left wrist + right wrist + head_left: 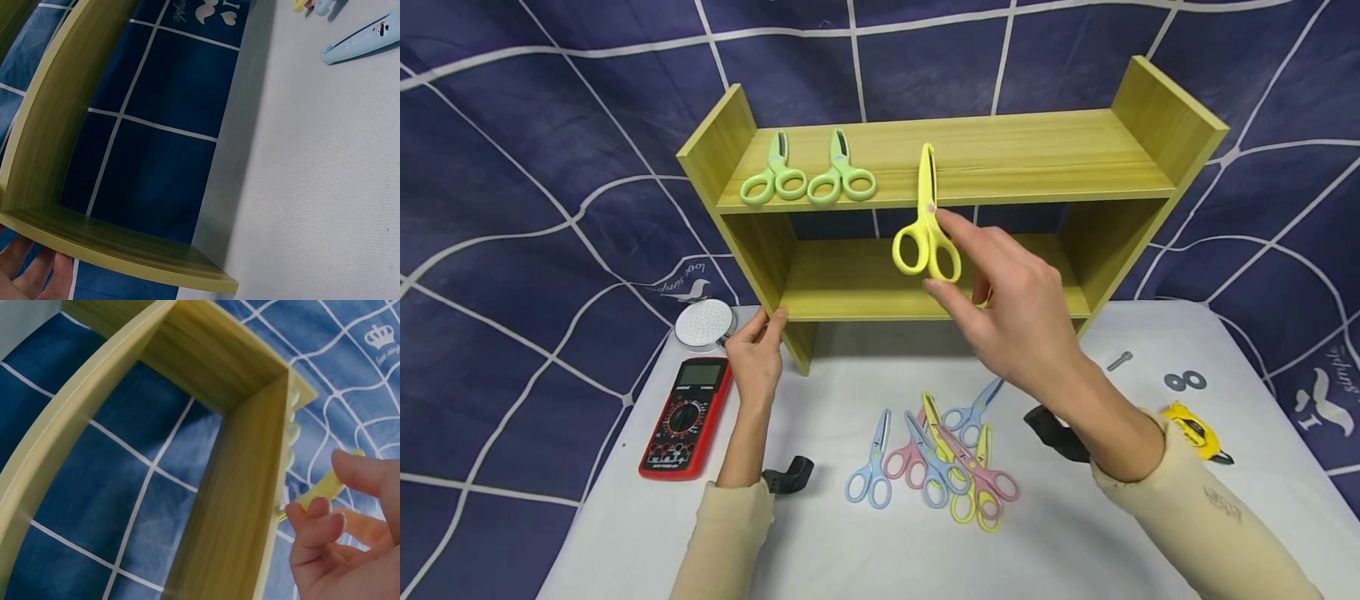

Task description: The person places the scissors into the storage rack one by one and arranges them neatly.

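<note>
Yellow scissors (pixel 927 221) stand blades up in front of the upper board of a wooden shelf (pixel 955 158). My right hand (pixel 1011 308) pinches them by one side, between thumb and fingertips; the right wrist view shows the scissors (pixel 325 487) edge-on. On the upper board at left, two pairs of green scissors, one pair (pixel 774 175) beside the other pair (pixel 841 173), lie with blades pointing back. My left hand (pixel 756 354) holds the shelf's left side panel low down, thumb at its front edge. In the left wrist view, its fingers (pixel 40 272) lie along the panel's outer face.
A pile of pink, blue and yellow scissors (pixel 947 467) lies on the white table (pixel 820 550), with blue scissors (pixel 871 471) just left. A red multimeter (pixel 687 417) and shower head (pixel 703 323) stand left. Right are a bolt (pixel 1120 361), two washers (pixel 1176 382) and a tape measure (pixel 1195 431).
</note>
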A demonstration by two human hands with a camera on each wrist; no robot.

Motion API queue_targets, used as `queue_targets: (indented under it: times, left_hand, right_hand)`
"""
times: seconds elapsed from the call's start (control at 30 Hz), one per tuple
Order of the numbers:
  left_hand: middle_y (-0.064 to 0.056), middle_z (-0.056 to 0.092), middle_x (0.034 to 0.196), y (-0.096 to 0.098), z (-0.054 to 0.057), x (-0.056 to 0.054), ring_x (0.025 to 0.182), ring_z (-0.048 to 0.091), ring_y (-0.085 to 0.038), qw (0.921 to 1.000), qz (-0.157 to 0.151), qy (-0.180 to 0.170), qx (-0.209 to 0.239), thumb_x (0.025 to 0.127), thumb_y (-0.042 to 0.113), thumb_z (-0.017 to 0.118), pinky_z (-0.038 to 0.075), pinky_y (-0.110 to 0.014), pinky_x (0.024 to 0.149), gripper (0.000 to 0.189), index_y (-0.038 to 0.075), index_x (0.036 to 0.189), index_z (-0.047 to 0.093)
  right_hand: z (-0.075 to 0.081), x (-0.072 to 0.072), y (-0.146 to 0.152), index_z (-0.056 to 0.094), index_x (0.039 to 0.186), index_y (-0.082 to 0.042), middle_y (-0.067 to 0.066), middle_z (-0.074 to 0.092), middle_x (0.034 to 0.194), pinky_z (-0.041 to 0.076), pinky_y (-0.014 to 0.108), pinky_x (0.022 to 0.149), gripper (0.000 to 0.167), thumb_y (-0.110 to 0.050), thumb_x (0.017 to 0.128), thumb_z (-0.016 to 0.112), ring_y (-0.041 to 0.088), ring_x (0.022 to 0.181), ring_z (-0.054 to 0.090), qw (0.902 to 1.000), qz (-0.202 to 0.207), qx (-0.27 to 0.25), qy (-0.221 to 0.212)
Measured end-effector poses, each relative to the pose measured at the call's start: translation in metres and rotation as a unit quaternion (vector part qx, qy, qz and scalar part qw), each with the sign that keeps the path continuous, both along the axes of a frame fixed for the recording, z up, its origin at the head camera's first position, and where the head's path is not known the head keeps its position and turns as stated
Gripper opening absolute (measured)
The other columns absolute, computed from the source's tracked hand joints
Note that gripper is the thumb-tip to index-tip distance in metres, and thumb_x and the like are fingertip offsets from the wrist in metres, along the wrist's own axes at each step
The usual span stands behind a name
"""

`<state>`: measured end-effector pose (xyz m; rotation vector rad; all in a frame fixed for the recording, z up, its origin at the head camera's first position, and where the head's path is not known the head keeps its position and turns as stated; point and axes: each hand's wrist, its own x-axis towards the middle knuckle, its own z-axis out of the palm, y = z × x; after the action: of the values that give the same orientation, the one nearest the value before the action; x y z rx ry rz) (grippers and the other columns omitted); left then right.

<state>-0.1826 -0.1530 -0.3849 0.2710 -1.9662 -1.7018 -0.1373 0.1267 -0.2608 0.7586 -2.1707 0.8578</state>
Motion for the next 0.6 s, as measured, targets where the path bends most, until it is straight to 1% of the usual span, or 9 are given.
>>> queue_targets:
  times: [0.07, 0.2, 0.3, 0.4, 0.47, 0.53, 0.6]
  left_hand:
    - [-0.022, 0.066, 0.115, 0.0, 0.0, 0.0, 0.08, 0.063, 0.003, 1.0, -0.002, -0.001, 0.002, 0.094, 0.007, 0.065, 0.055, -0.034, 0.08, 0.03, -0.005, 0.121, 0.065]
    - [-0.021, 0.065, 0.117, 0.0, 0.001, -0.002, 0.082, 0.064, 0.002, 0.9999, -0.01, -0.001, 0.007, 0.095, 0.008, 0.064, 0.054, -0.038, 0.083, 0.03, -0.005, 0.122, 0.064]
    - [-0.021, 0.065, 0.117, 0.0, 0.002, -0.001, 0.083, 0.064, 0.002, 0.9999, -0.012, 0.001, 0.01, 0.095, 0.007, 0.064, 0.054, -0.04, 0.084, 0.031, -0.005, 0.122, 0.064]
    - [-0.021, 0.065, 0.118, 0.001, 0.002, 0.0, 0.083, 0.064, 0.002, 0.9999, -0.011, 0.001, 0.012, 0.095, 0.007, 0.064, 0.054, -0.04, 0.084, 0.03, -0.006, 0.122, 0.064]
    - [-0.021, 0.065, 0.118, 0.0, 0.001, 0.0, 0.083, 0.064, 0.002, 0.9999, -0.009, 0.001, 0.012, 0.095, 0.006, 0.064, 0.054, -0.04, 0.084, 0.03, -0.006, 0.122, 0.064]
    - [-0.021, 0.065, 0.118, 0.0, 0.0, -0.001, 0.084, 0.064, 0.001, 0.9999, -0.007, -0.001, 0.013, 0.095, 0.006, 0.063, 0.053, -0.04, 0.084, 0.03, -0.006, 0.123, 0.063]
    - [-0.021, 0.065, 0.118, 0.001, -0.001, -0.002, 0.086, 0.065, -0.001, 0.9999, -0.007, -0.002, 0.012, 0.095, 0.006, 0.063, 0.054, -0.038, 0.084, 0.03, -0.006, 0.123, 0.063]
  right_hand:
    - [0.002, -0.005, 0.0, 0.059, 0.135, -0.004, 0.011, 0.066, 0.1, 0.037, 0.025, 0.052, 0.057, -0.012, 0.083, 0.081, 0.01, 0.057, 0.046, 0.9997, -0.008, -0.02, 0.009]
    - [0.008, -0.017, 0.0, 0.062, 0.13, -0.001, 0.012, 0.07, 0.104, 0.038, 0.02, 0.052, 0.053, -0.011, 0.082, 0.081, 0.008, 0.054, 0.049, 0.9974, -0.017, -0.067, 0.023]
    - [0.012, -0.027, -0.002, 0.064, 0.128, 0.0, 0.012, 0.071, 0.107, 0.039, 0.019, 0.054, 0.049, -0.011, 0.083, 0.081, 0.009, 0.054, 0.053, 0.9945, -0.023, -0.099, 0.024]
    - [0.015, -0.038, -0.006, 0.065, 0.128, -0.003, 0.01, 0.071, 0.111, 0.041, 0.019, 0.056, 0.047, -0.014, 0.084, 0.08, 0.01, 0.056, 0.055, 0.9923, -0.039, -0.118, 0.0]
    - [0.017, -0.045, -0.008, 0.063, 0.131, -0.005, 0.008, 0.071, 0.112, 0.039, 0.02, 0.054, 0.049, -0.016, 0.086, 0.079, 0.012, 0.054, 0.054, 0.9909, -0.052, -0.122, -0.023]
    - [0.019, -0.051, -0.009, 0.06, 0.135, -0.007, 0.007, 0.072, 0.112, 0.039, 0.022, 0.057, 0.052, -0.018, 0.087, 0.078, 0.013, 0.06, 0.06, 0.9894, -0.062, -0.125, -0.041]
    - [0.02, -0.056, -0.01, 0.057, 0.138, -0.008, 0.007, 0.072, 0.112, 0.042, 0.025, 0.064, 0.056, -0.019, 0.087, 0.078, 0.014, 0.073, 0.067, 0.9886, -0.068, -0.125, -0.049]
